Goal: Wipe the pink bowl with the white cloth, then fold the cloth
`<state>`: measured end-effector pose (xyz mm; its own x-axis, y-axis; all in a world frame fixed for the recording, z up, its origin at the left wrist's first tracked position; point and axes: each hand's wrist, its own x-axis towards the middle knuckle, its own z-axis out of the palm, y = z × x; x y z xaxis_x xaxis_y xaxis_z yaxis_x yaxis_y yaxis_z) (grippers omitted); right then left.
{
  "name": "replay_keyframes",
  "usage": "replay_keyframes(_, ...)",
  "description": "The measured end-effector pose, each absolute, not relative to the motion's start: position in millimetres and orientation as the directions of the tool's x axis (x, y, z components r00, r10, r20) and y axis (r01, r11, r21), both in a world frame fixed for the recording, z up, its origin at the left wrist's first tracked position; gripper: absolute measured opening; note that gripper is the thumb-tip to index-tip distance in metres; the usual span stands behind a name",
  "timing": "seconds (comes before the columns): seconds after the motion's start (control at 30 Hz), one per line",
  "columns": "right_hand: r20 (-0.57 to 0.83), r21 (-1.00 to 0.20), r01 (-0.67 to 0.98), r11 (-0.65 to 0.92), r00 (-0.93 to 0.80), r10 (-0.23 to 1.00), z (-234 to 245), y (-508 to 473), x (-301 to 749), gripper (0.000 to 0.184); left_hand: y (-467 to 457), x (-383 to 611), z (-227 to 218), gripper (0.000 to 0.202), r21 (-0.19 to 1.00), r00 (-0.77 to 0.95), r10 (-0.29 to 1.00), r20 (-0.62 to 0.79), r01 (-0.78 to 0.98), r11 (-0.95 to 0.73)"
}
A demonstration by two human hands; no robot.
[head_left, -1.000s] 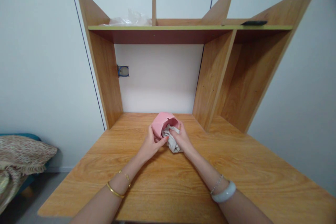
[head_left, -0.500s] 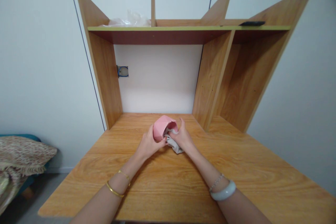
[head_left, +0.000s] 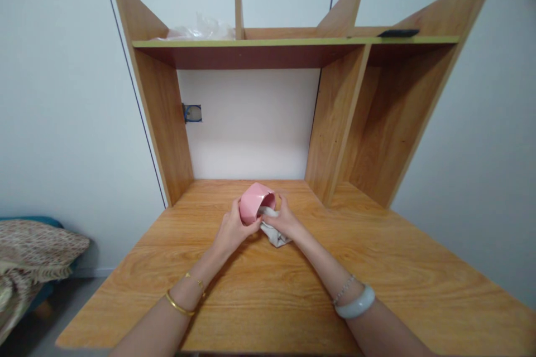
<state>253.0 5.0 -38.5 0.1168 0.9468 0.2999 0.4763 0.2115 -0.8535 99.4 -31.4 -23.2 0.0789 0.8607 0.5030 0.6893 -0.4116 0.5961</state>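
Observation:
A pink cup is tilted on its side above the wooden desk, its mouth turned to the right. My left hand is closed round the cup from the left and below. My right hand is closed on a crumpled grey-white cloth and presses it at the cup's mouth. Part of the cloth hangs below my right hand, just over the desk. Both wrists carry bracelets.
A wooden hutch with upright dividers stands at the back of the desk. On its top shelf lie a clear plastic bag on the left and a dark flat object on the right. A patterned blanket lies at the lower left.
The cup has turned and tipped further to the right in my left hand. The cloth has shifted at the cup's mouth under my right hand. The view moved slightly.

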Motion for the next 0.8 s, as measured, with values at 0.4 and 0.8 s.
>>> replay_keyframes(0.4,0.485,-0.455,0.856,0.245,0.008,0.875,-10,-7,264,0.083,-41,102,-12,0.063,0.514,0.155,0.863,0.481,0.747,-0.421)
replay_keyframes(0.8,0.402,-0.683,0.624,0.379,-0.111,0.909,-31,1,263,0.082,-40,94,-11,0.065,0.437,0.224,0.854,0.470,0.781,-0.446)
